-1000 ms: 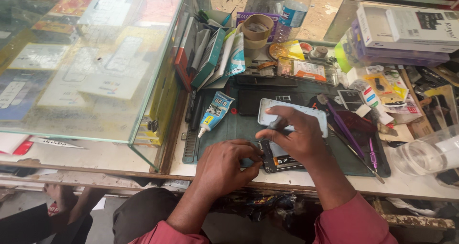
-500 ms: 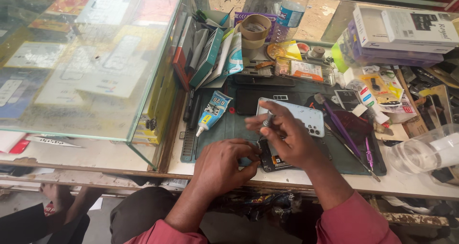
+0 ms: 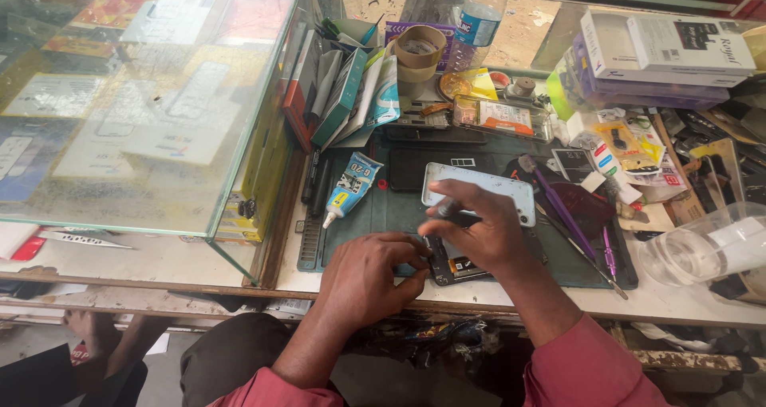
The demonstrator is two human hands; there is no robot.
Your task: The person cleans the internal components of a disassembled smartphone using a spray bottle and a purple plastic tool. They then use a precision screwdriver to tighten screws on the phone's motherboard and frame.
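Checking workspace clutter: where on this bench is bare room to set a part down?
Bare mat lies between the glue tube and the left hand; bare counter fronts the glass case. Right of the right hand, tools and packets crowd.

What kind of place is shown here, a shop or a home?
Probably a small phone repair stall: an opened dark phone under both hands on a green work mat, a blue-labelled glue tube beside it, and a glass display case of boxed goods.
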